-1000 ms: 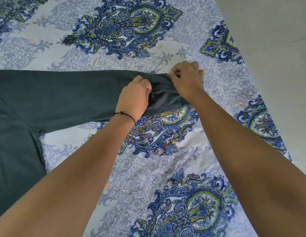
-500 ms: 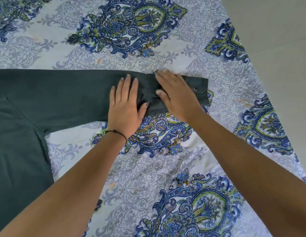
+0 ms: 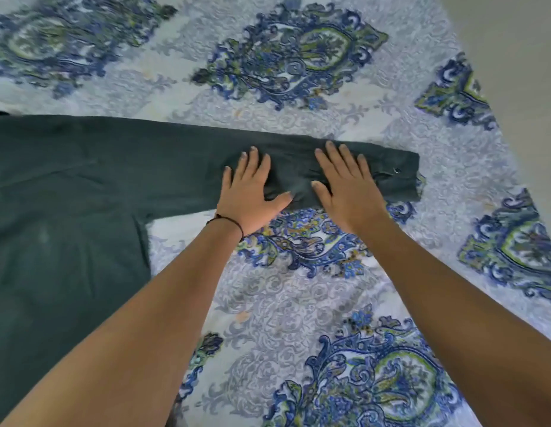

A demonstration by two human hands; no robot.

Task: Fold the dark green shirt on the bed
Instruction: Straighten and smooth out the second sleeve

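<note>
The dark green shirt [image 3: 83,180] lies flat on the bed, its body at the left and one long sleeve stretched out to the right. The sleeve's cuff [image 3: 400,177] with a small button ends right of my hands. My left hand [image 3: 249,189] rests palm down on the sleeve, fingers spread, a dark thread band on the wrist. My right hand [image 3: 345,183] lies flat on the sleeve just right of it, fingers apart, near the cuff. Neither hand grips the cloth.
The bed [image 3: 314,303] is covered by a pale sheet with blue and green paisley motifs. Its right edge runs diagonally at the upper right, with pale floor [image 3: 520,57] beyond it.
Both hands went from pinching the cuff end to lying flat on the sleeve. The cuff now lies unrolled to the right, and my hands have spread a little further apart.
</note>
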